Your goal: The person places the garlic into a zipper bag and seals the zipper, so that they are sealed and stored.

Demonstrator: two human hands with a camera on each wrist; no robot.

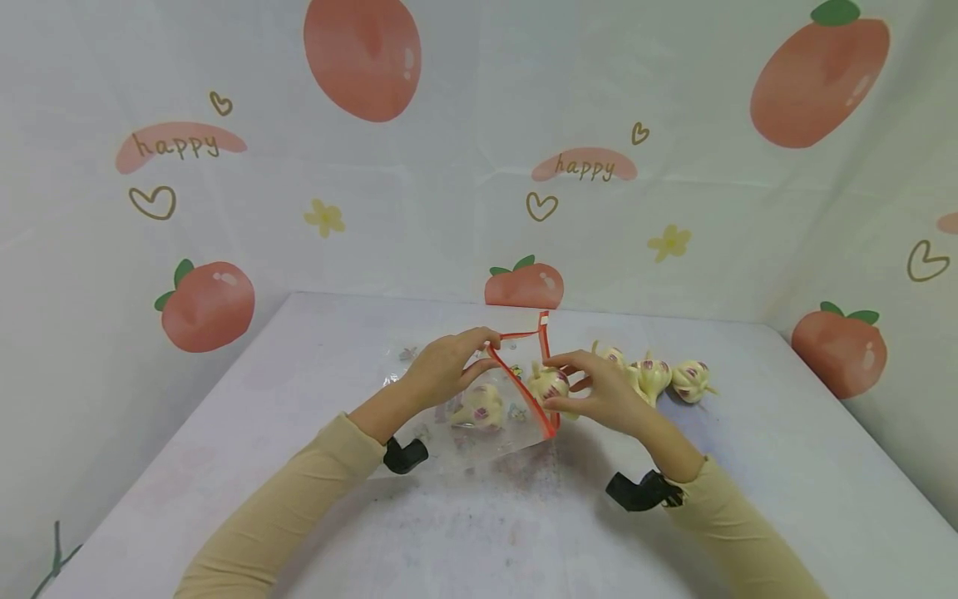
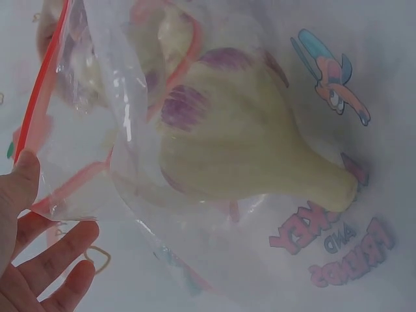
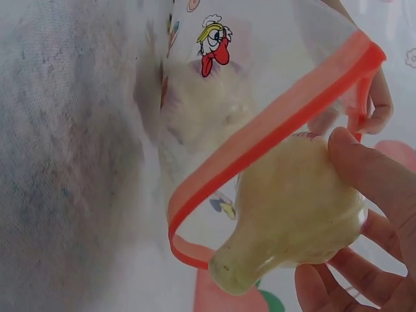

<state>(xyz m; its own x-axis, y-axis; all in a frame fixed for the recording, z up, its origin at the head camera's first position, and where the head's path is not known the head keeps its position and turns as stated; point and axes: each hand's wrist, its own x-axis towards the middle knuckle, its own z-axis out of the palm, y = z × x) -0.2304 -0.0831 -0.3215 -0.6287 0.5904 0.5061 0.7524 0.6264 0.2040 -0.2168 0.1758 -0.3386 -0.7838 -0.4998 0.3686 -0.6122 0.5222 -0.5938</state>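
A clear zip bag (image 1: 516, 445) with a red zip strip and cartoon prints is held with its mouth to the right. My left hand (image 1: 441, 370) pinches the bag's upper edge between thumb and fingers, as the left wrist view (image 2: 49, 240) shows too. Inside the bag lies one garlic bulb (image 1: 482, 406), its purple marks seen through the plastic (image 2: 221, 136). At the mouth, my right hand (image 1: 609, 395) grips a second garlic bulb (image 3: 299, 201) by thumb and fingers. This bulb's stem overlaps the red strip in the right wrist view.
Right of the bag, several garlic bulbs (image 1: 653, 378) lie on the white table (image 1: 763, 482), one (image 1: 692, 381) at the right end of the group. Behind the table hangs a white cloth (image 1: 449, 183) printed with fruit, hearts and flowers.
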